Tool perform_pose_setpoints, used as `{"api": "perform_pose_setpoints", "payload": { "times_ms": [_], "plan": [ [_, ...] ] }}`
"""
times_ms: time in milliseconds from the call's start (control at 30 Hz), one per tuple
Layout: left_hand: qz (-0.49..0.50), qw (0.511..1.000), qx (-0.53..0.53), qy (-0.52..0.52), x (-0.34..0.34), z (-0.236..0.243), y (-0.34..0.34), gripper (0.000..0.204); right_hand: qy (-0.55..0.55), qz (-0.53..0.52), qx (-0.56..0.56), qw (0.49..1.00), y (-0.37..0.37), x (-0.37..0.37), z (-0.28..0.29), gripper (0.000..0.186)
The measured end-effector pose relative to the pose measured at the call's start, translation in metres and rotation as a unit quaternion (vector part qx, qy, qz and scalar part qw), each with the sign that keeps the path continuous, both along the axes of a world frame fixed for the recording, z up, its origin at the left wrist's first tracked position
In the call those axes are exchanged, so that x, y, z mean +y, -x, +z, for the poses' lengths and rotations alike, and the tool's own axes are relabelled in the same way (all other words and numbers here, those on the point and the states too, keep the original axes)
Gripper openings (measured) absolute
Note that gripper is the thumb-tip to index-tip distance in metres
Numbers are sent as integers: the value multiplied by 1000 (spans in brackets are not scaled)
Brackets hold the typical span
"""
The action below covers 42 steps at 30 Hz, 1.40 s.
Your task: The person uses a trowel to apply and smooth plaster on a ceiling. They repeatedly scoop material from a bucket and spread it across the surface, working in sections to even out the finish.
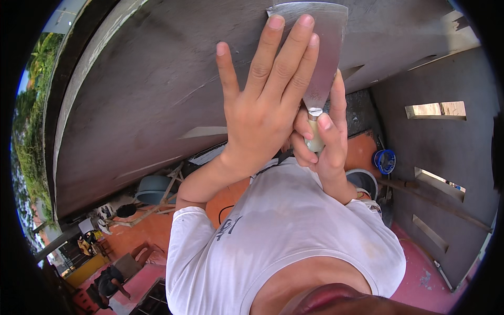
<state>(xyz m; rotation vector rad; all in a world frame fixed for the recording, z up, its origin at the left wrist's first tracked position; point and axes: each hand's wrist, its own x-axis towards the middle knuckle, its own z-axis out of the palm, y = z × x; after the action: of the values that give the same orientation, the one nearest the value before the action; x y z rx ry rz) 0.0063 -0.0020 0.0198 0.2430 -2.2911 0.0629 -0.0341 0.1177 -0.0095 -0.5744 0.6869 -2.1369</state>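
A wide putty knife [324,63] with a metal blade and a pale handle is held upright in front of me, its broad edge at the top against the dark grey wall behind. My right hand [328,139] wraps round the handle, the index finger stretched along the blade's right side. My left hand [262,105] shows its back, fingers straight and spread. Its fingers overlap the left part of the blade and appear to lie on it. The left thumb is hidden.
A dark grey plastered surface [142,100] spans the top. Slotted openings pierce the right-hand wall [441,142]. A blue bucket [385,161] and a grey tub [362,181] stand at right. A blue-grey basin [152,189] lies by wooden legs at left; another person [110,281] is lower left.
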Motion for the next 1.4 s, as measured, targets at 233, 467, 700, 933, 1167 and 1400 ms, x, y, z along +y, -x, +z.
{"api": "perform_pose_setpoints", "payload": {
  "times_ms": [233, 467, 700, 933, 1167, 1400],
  "plan": [
    [9, 1000, -10, -1, 5, 4, 1, 45, -18, 7, -8, 1000, 2, 7, 14, 66],
    [-7, 1000, 16, -1, 1, 24, 3, 41, -2, -28, 28, 999, -4, 0, 19, 66],
    [8, 1000, 6, -6, 3, 19, 3, 42, -14, -9, 35, 999, 1, 6, 15, 66],
    [7, 1000, 21, 16, 1, 35, 6, 43, 6, -24, 38, 999, 0, 2, 29, 66],
    [5, 999, 43, 11, 0, 43, 8, 45, 13, -12, 52, 998, 8, -1, 39, 64],
    [33, 999, 14, 24, 2, 29, 6, 48, 13, -2, 47, 999, 7, 5, 21, 64]
  ]
}}
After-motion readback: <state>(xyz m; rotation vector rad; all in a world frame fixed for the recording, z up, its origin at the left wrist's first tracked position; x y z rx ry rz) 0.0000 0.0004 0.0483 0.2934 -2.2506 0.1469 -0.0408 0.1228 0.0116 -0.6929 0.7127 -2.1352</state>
